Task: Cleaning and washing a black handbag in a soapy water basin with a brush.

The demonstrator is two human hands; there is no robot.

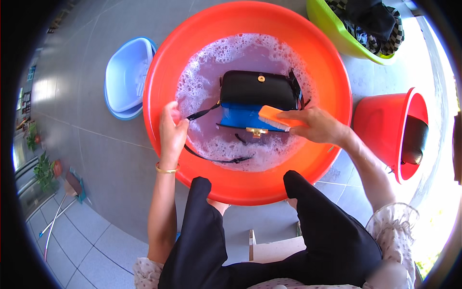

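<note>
A black handbag (pixel 258 88) with a gold snap lies in soapy, purplish water inside a large orange-red basin (pixel 249 193). Its flap is folded open toward me, showing a blue inner side (pixel 238 116) and a gold clasp (pixel 257 132). My right hand (pixel 317 124) grips an orange scrub brush (pixel 270 112), bristles down on the blue flap. At the basin's left side is my left hand (pixel 173 132), its fingers blurred. The black strap (pixel 204 112) runs up to my left thumb and reappears below it; whether the hand pinches it is unclear.
Pale blue nested basins (pixel 126 76) stand at left. A lime-green tub (pixel 332 29) at the upper right holds dark and checkered fabric items. On its side at right, a red bucket (pixel 375 126) contains a black item (pixel 413 141). My knees flank the orange-red basin.
</note>
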